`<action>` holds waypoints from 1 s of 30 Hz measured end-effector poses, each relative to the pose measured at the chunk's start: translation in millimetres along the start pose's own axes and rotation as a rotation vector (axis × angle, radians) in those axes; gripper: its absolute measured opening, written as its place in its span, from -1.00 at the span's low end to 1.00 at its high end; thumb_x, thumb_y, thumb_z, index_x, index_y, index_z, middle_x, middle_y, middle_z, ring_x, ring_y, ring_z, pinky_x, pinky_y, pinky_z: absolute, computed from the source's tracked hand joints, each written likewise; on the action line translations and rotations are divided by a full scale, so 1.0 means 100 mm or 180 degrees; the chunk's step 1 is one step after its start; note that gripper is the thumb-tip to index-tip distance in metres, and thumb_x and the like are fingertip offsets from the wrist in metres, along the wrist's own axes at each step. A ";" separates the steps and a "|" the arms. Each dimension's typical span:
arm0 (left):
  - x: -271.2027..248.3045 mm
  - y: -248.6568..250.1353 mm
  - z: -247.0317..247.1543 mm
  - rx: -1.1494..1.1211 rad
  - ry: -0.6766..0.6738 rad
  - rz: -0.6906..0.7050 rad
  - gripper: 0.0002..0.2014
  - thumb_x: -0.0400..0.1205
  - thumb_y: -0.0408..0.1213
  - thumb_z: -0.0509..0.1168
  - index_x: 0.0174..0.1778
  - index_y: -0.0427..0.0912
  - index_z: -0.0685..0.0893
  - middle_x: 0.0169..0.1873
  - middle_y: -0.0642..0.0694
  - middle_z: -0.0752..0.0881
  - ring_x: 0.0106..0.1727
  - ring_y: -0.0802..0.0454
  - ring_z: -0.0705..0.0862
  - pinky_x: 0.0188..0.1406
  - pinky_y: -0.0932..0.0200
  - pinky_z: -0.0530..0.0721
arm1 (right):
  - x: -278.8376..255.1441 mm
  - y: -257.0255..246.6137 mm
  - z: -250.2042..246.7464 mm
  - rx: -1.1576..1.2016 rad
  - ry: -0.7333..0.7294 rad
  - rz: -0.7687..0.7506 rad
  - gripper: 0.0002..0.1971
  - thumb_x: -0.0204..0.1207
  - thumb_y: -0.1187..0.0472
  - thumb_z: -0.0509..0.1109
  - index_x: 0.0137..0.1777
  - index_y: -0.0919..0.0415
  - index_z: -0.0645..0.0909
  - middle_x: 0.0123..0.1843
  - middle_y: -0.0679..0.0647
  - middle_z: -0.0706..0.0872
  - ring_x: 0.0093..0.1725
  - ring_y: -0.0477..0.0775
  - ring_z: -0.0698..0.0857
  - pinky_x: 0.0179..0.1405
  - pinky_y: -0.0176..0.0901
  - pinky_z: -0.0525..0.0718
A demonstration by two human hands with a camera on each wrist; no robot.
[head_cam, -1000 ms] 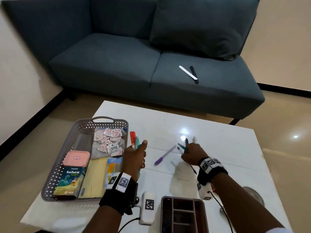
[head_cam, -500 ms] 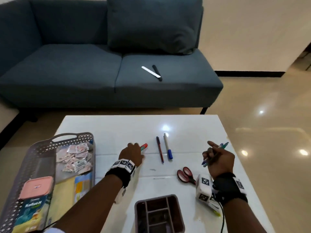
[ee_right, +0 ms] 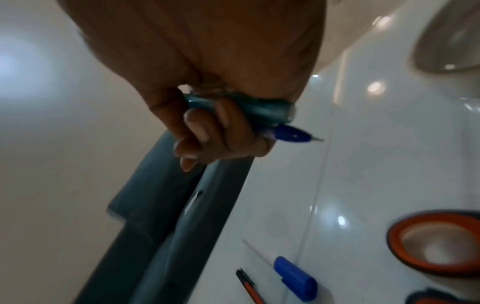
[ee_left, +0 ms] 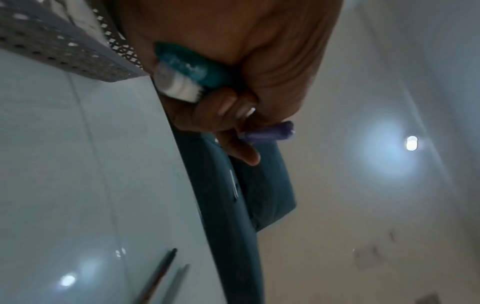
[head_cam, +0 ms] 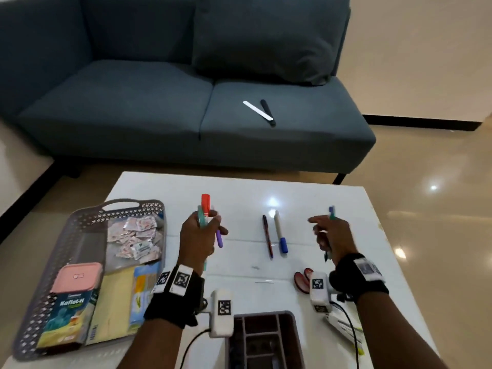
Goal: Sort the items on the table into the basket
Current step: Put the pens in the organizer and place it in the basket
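Observation:
My left hand point(head_cam: 199, 235) is raised above the white table point(head_cam: 332, 209) and grips a bunch of markers point(head_cam: 205, 209): red-capped, teal and white, plus a purple pen point(head_cam: 219, 238). The left wrist view shows the teal marker point(ee_left: 192, 67) and the purple pen point(ee_left: 270, 133) inside curled fingers. My right hand point(head_cam: 330, 235) grips two pens point(head_cam: 331, 213), a teal one and a blue one point(ee_right: 291, 135). A dark red pen point(head_cam: 267, 235) and a white marker with a blue cap point(head_cam: 281, 231) lie between the hands. The grey basket point(head_cam: 127, 205) sits at the left.
The basket holds sachets point(head_cam: 133, 238), a pink-lidded box point(head_cam: 77, 276), a Koflet-H pack point(head_cam: 66, 315) and a yellow pad point(head_cam: 111, 302). Red-handled scissors point(head_cam: 302, 280) lie near my right wrist. A brown divided organiser point(head_cam: 263, 339) stands at the near edge. A blue sofa point(head_cam: 186, 102) is behind the table.
My left hand has come up off the table with the markers, now also holding the purple pen. My right hand still holds its pens. The head view has swung back left.

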State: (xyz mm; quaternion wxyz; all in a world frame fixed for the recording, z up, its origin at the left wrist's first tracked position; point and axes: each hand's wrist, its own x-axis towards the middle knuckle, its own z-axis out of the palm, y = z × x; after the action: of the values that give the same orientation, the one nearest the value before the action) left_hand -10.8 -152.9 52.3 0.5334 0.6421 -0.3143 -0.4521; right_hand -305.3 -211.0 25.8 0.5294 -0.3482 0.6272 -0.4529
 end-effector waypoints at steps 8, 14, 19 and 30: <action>-0.52 0.24 -0.48 -0.2942 -0.0608 -0.0687 -0.65 0.58 -0.43 0.06 0.19 -0.39 0.64 0.17 -0.36 0.75 -0.77 0.19 0.27 -0.77 0.40 0.20 | 0.27 0.12 1.06 -0.4884 -0.0867 -0.1107 -0.73 0.43 0.02 0.39 0.03 0.15 0.55 0.02 0.11 0.70 -0.02 0.17 0.72 -0.17 -0.14 0.59; -0.42 0.15 -0.68 -0.2449 -0.0429 -0.0579 -0.75 0.62 -0.12 0.31 -0.16 -0.27 0.67 -0.48 -0.09 0.47 -0.78 0.22 0.21 -0.81 0.42 0.18 | 0.25 0.37 1.27 -0.4816 -0.1165 -0.0890 -0.41 0.29 0.15 0.43 0.30 0.17 0.29 0.09 0.15 0.68 -0.01 0.21 0.74 -0.20 -0.15 0.58; -0.33 0.27 -0.63 -0.0690 -0.0481 -0.0412 -0.58 0.63 0.10 0.30 -0.27 -0.21 0.72 -0.51 -0.07 0.37 -0.68 0.16 0.19 -0.72 0.37 0.14 | 0.22 0.23 1.16 -0.4125 -0.0752 -0.1087 -0.71 0.29 0.16 0.40 0.03 0.12 0.54 -0.08 0.13 0.69 -0.12 0.19 0.69 -0.26 -0.21 0.55; 0.50 0.22 1.05 0.3247 -0.1067 0.0398 -0.62 0.68 0.04 0.19 0.02 -0.23 0.66 -0.13 -0.19 0.79 -0.08 -0.15 0.78 -0.04 0.09 0.68 | -0.17 0.01 -0.23 0.1559 0.0842 0.0218 -0.79 0.48 0.44 0.05 -0.25 0.25 0.47 -0.59 0.08 0.42 -0.72 0.00 0.33 -0.71 -0.44 0.15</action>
State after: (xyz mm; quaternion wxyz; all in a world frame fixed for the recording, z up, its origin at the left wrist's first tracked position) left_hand -85.5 -244.3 59.3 0.1223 0.7187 -0.6124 -0.3058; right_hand -324.1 -190.7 30.9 0.5263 -0.1263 0.5741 -0.6144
